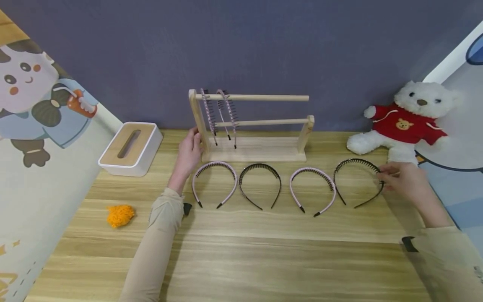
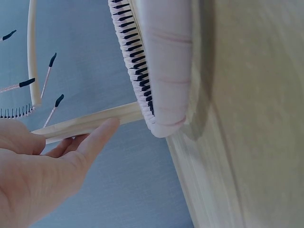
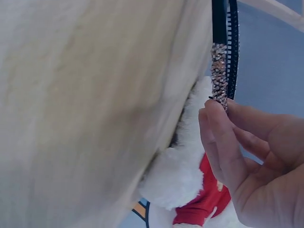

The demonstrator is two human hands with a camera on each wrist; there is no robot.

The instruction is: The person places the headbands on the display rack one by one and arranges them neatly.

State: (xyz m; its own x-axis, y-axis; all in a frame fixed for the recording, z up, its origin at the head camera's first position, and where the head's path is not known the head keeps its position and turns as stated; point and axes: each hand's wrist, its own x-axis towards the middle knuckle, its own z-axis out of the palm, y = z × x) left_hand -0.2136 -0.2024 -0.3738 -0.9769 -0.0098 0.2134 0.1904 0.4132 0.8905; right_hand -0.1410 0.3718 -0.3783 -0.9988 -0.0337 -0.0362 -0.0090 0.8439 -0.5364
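My right hand (image 1: 405,180) pinches the right side of a black headband (image 1: 356,160) at the right end of a row on the table. In the right wrist view, thumb and fingertips hold the glittery band (image 3: 219,71). My left hand (image 1: 190,151) grips the left post of a wooden rack (image 1: 256,149), as the left wrist view shows on the post (image 2: 95,122). Two pink toothed headbands (image 1: 228,107) hang at the left end of the rack's bars. Further left in the row lie a pink headband (image 1: 331,184), a black headband (image 1: 280,184) and another pink headband (image 1: 235,180).
A white bear in a red sweater (image 1: 405,123) sits behind my right hand. To the left stand a white tissue box with a wooden lid (image 1: 113,153) and an orange yarn bundle (image 1: 120,215). A dark blue wall (image 1: 256,50) rises behind the rack.
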